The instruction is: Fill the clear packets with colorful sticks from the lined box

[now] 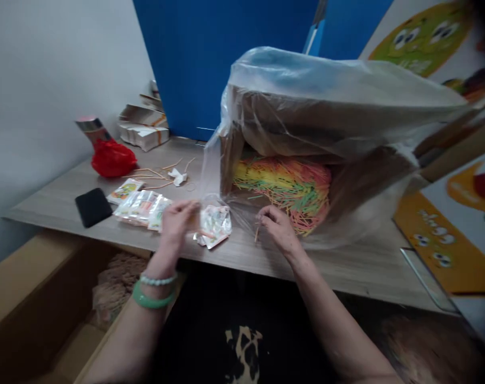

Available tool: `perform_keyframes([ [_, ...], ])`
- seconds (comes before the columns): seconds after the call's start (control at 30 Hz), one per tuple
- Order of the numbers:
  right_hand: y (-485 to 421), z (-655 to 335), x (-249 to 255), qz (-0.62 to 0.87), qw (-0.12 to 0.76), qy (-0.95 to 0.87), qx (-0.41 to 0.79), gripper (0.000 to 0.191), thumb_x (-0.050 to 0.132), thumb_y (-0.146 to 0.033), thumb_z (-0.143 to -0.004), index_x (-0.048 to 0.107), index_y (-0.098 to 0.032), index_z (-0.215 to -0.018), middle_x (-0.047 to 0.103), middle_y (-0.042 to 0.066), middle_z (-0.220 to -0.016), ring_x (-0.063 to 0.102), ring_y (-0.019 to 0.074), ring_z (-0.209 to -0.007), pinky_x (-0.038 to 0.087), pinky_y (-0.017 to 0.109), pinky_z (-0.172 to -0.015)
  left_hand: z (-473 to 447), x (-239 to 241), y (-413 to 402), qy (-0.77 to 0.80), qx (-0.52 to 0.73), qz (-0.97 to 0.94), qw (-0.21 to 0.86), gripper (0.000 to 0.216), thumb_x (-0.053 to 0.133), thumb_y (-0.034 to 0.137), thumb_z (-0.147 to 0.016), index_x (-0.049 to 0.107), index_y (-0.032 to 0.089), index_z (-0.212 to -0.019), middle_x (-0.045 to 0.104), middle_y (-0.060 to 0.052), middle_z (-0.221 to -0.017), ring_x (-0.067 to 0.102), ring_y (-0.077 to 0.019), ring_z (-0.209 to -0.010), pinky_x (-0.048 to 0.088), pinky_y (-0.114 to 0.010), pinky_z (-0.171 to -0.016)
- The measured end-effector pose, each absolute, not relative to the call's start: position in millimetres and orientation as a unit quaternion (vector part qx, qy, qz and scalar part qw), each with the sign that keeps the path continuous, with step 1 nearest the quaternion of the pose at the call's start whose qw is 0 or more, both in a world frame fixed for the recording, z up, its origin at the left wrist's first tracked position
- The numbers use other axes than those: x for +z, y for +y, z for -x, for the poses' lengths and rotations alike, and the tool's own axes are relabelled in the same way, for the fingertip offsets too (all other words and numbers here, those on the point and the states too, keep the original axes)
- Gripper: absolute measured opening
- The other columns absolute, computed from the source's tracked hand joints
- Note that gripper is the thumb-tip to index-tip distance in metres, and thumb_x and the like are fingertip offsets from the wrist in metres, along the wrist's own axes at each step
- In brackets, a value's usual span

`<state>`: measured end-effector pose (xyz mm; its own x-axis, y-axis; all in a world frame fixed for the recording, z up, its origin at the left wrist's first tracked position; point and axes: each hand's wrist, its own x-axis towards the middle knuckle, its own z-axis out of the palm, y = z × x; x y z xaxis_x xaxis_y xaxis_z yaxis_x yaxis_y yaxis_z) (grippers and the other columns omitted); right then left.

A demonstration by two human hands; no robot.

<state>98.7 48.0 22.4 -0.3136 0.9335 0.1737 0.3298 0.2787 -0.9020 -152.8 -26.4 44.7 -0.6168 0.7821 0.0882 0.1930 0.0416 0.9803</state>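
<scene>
My left hand (176, 223) is closed in a pinch, blurred, beside a crumpled printed plastic packet (217, 224) near the table's front edge. What its fingers hold, if anything, cannot be made out. A thin pinkish stick (206, 233) lies at the packet's left side. My right hand (278, 226) pinches a short thin stick (256, 233) that points down over the table. Just beyond it, an open carton lined with a clear plastic bag (266, 117) lies on its side. Many thin pink, yellow and green sticks (286, 186) fill its lower part.
Left on the table (346, 272) are printed packets (140, 208), a black flat pad (93, 207), a red bag (112, 159), loose strands (150, 173) and stacked white cartons (143, 134). A cardboard box (30, 277) stands below left. Printed boxes (446, 234) stand at right.
</scene>
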Motion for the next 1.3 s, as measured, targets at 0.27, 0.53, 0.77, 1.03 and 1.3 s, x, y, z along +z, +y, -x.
perform_keyframes([
  [0.27, 39, -114, 8, 0.443, 0.108, -0.884, 0.104, 0.034, 0.042, -0.007, -0.086, 0.071, -0.021, -0.097, 0.062, 0.010, -0.104, 0.052, 0.0234, -0.098, 0.039, 0.032, -0.083, 198, 26, -31, 0.873, 0.180, -0.430, -0.143, 0.036, 0.051, 0.029, -0.091, 0.064, 0.011, -0.119, 0.054, -0.021, -0.132, 0.051, -0.0372, -0.115, 0.039, -0.048, -0.093],
  [0.53, 44, -114, 8, 0.444, 0.073, -0.892, 0.041, 0.029, 0.039, -0.015, -0.094, 0.067, -0.019, -0.097, 0.066, 0.011, -0.102, 0.053, 0.0258, -0.099, 0.038, 0.036, -0.086, 124, 18, -41, 0.858, 0.094, -0.504, -0.031, 0.052, 0.047, 0.055, -0.093, 0.064, 0.010, -0.114, 0.060, -0.023, -0.114, 0.056, -0.0372, -0.102, 0.040, -0.044, -0.084],
  [0.77, 65, -144, 25, 0.603, 0.080, -0.794, 0.024, 0.031, 0.040, -0.011, -0.089, 0.067, -0.018, -0.103, 0.070, 0.011, -0.103, 0.060, 0.0254, -0.098, 0.041, 0.033, -0.080, 135, 12, -18, 0.838, 0.131, -0.530, 0.014, 0.039, 0.062, 0.047, -0.083, 0.071, 0.017, -0.106, 0.061, -0.018, -0.107, 0.059, -0.0346, -0.094, 0.041, -0.040, -0.074],
  [1.03, 99, -164, 30, 0.624, 0.051, -0.779, -0.023, 0.031, 0.045, -0.012, -0.088, 0.068, -0.016, -0.108, 0.070, 0.014, -0.108, 0.060, 0.0282, -0.105, 0.042, 0.034, -0.084, 150, 4, -7, 0.825, 0.206, -0.524, -0.043, 0.024, 0.053, 0.033, -0.087, 0.072, 0.021, -0.081, 0.067, -0.009, -0.092, 0.059, -0.0250, -0.083, 0.034, -0.034, -0.067],
  [1.3, 150, -173, 35, 0.530, -0.002, -0.848, -0.020, 0.037, 0.042, -0.008, -0.091, 0.067, -0.016, -0.117, 0.062, 0.015, -0.127, 0.049, 0.0293, -0.125, 0.035, 0.043, -0.105, 149, 20, -12, 0.795, 0.373, -0.475, 0.055, 0.023, 0.053, 0.028, -0.086, 0.074, 0.021, -0.092, 0.071, -0.004, -0.086, 0.062, -0.0241, -0.083, 0.040, -0.032, -0.069],
])
